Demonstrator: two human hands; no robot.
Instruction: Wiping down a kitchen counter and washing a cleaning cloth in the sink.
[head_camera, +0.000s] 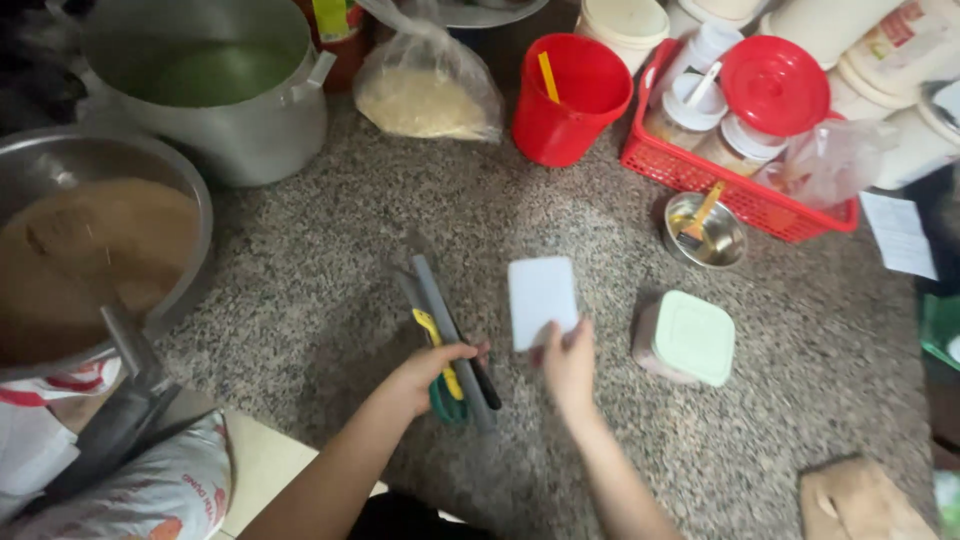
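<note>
Gripping a bundle of flat tools with my left hand (432, 372): fingers clenched around a grey flat bar (447, 320), a yellow-handled tool (437, 345) and something green (447, 405) at the bottom, plus a dark handle (486, 385) sticking out toward the right. Can't tell exactly what each tool is, blurred. The bundle sits just above the speckled granite counter (560, 220), tips pointing away from me.

My right hand (568, 362) pinches the near edge of a white rectangular card or lid (541, 300), fingertips closed on it; the white piece lies flat or nearly flat on the counter, just beside the tool bundle. Right of it, near but not touching, stands a small container with a pale green square lid (692, 337).

Further back: red plastic cup (572, 98) with a yellow stick in it, red basket (740, 195) of jars, small steel bowl (705, 232) with a brush-like thing inside, plastic bag of pale grain (425, 95). Left: large aluminium pot (215, 110) and a steel basin (190, 190) of brown liquid.

Step, as I judge it: both hands are mid-grasp, tools gathered in the left, white piece being picked up or positioned by the right. A next move would call for a firm pinch on the thin white edge so it doesn't slip, and keeping the left bundle tight so the loose tools don't fan out.
</note>
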